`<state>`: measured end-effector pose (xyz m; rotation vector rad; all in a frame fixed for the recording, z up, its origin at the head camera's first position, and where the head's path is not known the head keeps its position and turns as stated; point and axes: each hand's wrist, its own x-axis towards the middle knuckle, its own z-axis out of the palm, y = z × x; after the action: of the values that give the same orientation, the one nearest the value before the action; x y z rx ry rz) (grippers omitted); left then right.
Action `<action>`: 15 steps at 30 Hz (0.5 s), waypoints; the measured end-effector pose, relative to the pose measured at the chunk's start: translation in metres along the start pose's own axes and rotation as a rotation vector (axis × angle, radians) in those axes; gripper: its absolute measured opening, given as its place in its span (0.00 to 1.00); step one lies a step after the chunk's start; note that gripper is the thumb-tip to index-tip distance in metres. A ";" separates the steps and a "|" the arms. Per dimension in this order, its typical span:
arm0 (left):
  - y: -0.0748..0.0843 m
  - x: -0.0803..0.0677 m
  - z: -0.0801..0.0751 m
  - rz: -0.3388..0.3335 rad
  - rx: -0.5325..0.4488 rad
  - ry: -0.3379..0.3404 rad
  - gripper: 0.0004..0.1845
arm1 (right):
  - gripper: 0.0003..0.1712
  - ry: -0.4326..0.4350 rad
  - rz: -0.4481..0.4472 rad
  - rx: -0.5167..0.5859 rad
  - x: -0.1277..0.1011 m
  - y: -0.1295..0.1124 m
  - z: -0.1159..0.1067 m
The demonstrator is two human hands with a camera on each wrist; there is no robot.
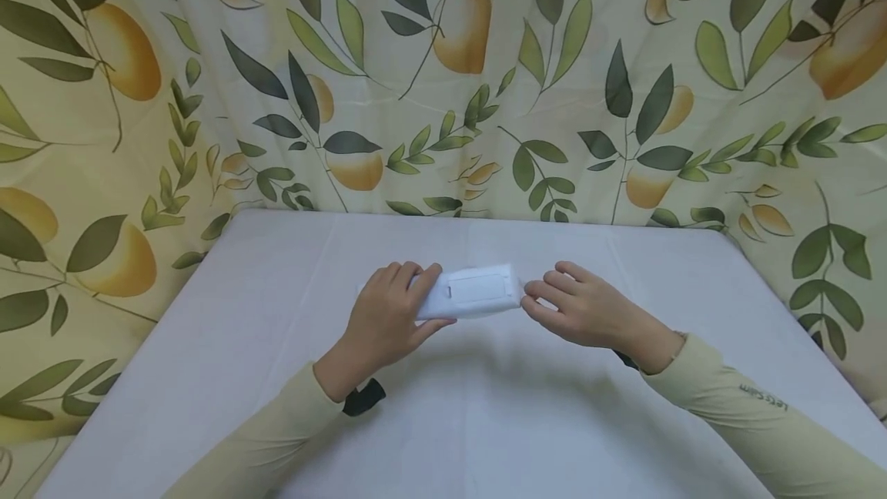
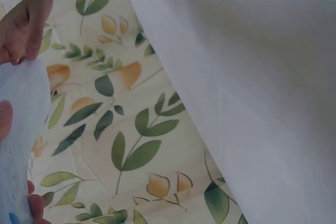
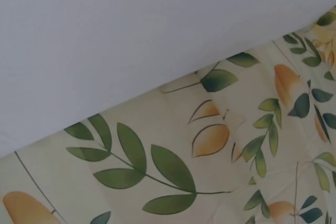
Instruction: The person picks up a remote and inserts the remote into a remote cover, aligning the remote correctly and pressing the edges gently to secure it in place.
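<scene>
White soft wipes pack [image 1: 473, 292], flap label facing up, lying flat, mid-table, held at both ends

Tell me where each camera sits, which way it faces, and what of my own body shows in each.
Head: worn on the head, looks forward and down at the table; both sleeved arms show, left hand gripping the white pack, right hand at its end.
Left wrist: looks past the pack at tablecloth and curtain; fingertips show.
Right wrist: tablecloth and curtain only; no body.
All share cloth and curtain.
</scene>
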<state>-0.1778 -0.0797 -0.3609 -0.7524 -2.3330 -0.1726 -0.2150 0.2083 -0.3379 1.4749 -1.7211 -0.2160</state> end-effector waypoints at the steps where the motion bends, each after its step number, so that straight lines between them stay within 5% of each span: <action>1: -0.001 0.000 0.000 0.006 -0.006 -0.003 0.34 | 0.19 0.002 0.007 0.003 0.000 0.001 0.000; 10: -0.005 -0.001 -0.003 0.156 -0.091 0.009 0.33 | 0.20 0.018 0.056 -0.033 0.001 0.000 0.000; 15: -0.004 -0.005 -0.001 0.185 -0.119 -0.004 0.33 | 0.20 0.010 0.076 -0.076 0.003 -0.002 -0.002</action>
<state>-0.1761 -0.0857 -0.3629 -1.0226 -2.2574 -0.2296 -0.2119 0.2061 -0.3363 1.3514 -1.7380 -0.2305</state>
